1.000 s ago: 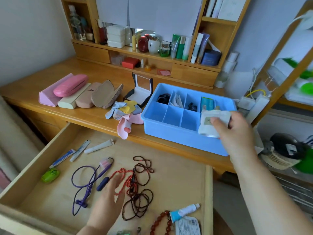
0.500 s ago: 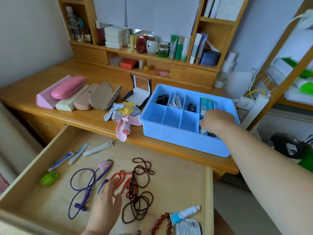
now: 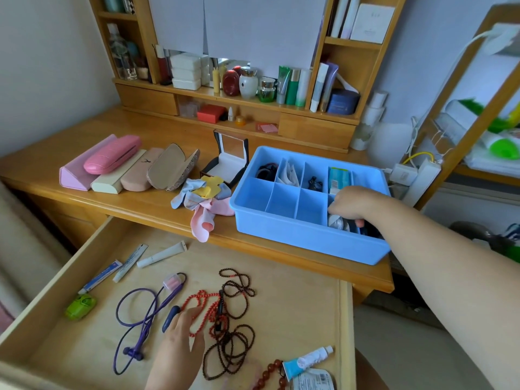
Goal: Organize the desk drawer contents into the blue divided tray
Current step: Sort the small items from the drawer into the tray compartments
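Observation:
The blue divided tray (image 3: 281,237) sits on the desk's right end. Its back compartments hold black hair ties (image 3: 266,170), white packets (image 3: 288,175), a small dark item (image 3: 314,183) and a blue packet (image 3: 336,177). My right hand (image 3: 353,202) is down in the front right compartment, fingers curled on a white packet (image 3: 336,221). My left hand (image 3: 180,347) hovers open over the open wooden drawer (image 3: 346,319), fingertips at a red bead string (image 3: 201,301). Beside it lie purple earphones (image 3: 135,319), dark bead strings (image 3: 236,333) and white tubes (image 3: 161,254).
Several glasses cases (image 3: 112,159), a pile of cloths (image 3: 202,198) and an open jewellery box (image 3: 225,164) lie left of the tray. In the drawer are a green item (image 3: 80,306) and a blue-capped tube (image 3: 306,360). Cosmetic bottles (image 3: 281,83) fill the back shelf. A power strip (image 3: 419,178) stands to the right.
My right hand brought the white packet from above the tray's front edge down into the front right compartment. My left hand moved slightly forward toward the red beads.

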`<state>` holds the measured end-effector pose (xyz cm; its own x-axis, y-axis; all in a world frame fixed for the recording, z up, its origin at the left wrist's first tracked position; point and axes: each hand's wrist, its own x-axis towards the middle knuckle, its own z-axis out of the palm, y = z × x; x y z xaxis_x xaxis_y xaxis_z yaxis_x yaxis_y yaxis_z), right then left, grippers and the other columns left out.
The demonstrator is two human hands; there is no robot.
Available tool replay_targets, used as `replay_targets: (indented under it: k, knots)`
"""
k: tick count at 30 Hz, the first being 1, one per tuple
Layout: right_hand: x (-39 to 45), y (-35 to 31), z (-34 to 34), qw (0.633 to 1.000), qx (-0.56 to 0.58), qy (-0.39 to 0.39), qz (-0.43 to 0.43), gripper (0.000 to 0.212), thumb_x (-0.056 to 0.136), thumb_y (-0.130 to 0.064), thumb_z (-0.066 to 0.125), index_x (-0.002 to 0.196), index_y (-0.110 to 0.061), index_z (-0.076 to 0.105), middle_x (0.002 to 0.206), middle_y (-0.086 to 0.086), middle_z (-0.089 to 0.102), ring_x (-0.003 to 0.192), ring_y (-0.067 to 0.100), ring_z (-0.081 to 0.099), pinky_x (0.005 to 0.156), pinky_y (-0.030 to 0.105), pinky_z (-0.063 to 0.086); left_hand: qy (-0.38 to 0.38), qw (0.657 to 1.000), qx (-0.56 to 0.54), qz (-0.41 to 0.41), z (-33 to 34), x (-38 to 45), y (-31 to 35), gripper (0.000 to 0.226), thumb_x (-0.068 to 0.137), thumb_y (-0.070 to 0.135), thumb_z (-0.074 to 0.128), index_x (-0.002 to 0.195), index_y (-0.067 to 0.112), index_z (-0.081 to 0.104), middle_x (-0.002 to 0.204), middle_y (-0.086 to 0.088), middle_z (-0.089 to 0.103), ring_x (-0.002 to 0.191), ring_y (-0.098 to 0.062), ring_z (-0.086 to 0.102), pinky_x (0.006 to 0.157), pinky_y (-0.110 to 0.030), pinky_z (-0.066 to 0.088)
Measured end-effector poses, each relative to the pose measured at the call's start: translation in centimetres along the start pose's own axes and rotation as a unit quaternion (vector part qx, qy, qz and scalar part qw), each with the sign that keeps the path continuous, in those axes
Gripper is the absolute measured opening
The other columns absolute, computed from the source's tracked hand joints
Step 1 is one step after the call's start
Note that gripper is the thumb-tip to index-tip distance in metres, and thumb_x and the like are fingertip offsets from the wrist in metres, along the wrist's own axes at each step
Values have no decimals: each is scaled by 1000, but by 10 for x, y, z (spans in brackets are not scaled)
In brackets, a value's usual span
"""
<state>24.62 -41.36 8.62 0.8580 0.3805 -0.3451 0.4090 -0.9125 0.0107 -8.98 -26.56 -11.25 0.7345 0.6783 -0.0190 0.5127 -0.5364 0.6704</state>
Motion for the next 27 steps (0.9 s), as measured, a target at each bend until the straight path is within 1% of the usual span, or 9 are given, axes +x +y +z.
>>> replay_targets:
  k: [4,7,11,14,17,21,23,25,27]
  knots:
    - [3,5,2,997,-36,72,-7,22,82,-34,56,78,-12,52,72,3,54,63,16,52,47,24,34,-5,1000,6,-13,3,1,1,46,75,-2,69,119,10,61,117,-8,62,107,-26,60,87,-30,45]
    - [2,0,1,994,-63,91,2,25,82,-38,57,73,-15,48,73,0,52,63,15,50,48,23,32,-4,1000,14,-6,2,0,1,45,79,3,67,122,13,59,120,-4,60,107,-20,59,87,-22,41]
    - [-1,-7,17,986,-96,135,13,21,89,-37,47,99,-18,52,75,-2,49,78,20,51,63,27,34,-12,1000,12,-12,3,-1,3,42,86,10,60,126,19,53,126,2,54,114,-12,53,89,-14,35]
    - [-6,2,19,982,-41,185,22,33,92,-36,41,106,-12,57,85,6,55,84,25,53,66,30,37,-31,999,17,-24,3,-1,3,41,89,14,57,129,22,49,131,5,48,119,-9,49,92,-12,33]
    - [-10,12,29,973,-27,224,-39,36,93,-35,36,84,-10,61,91,10,60,95,29,53,72,34,36,-40,998,34,-26,4,0,3,42,90,18,54,130,26,47,133,8,46,120,-8,47,95,-15,36]
    - [-13,11,37,980,-107,166,-32,63,96,-51,15,100,-15,67,100,8,60,107,24,44,86,38,32,-38,998,35,-34,2,0,1,41,91,20,52,131,27,47,135,10,44,116,-8,49,92,-12,34]
    - [-16,10,35,977,-121,174,-22,75,92,-58,9,94,-12,68,96,10,61,107,27,45,88,39,32,-25,999,16,-38,-1,1,0,38,91,18,53,129,23,50,133,8,46,118,-9,48,89,-10,31]
    - [-24,10,36,954,-51,286,-71,68,94,-54,22,82,-7,69,93,13,65,101,32,49,87,41,33,-1,999,-3,-40,-9,1,-2,35,91,16,55,126,20,54,127,7,50,115,-8,48,88,-11,30]
    - [-42,12,48,878,50,443,-177,48,95,-39,42,80,-3,70,97,14,69,95,37,53,83,43,36,11,999,-14,-34,-17,1,-4,34,90,13,56,124,19,55,119,9,52,110,-7,50,89,-14,33]
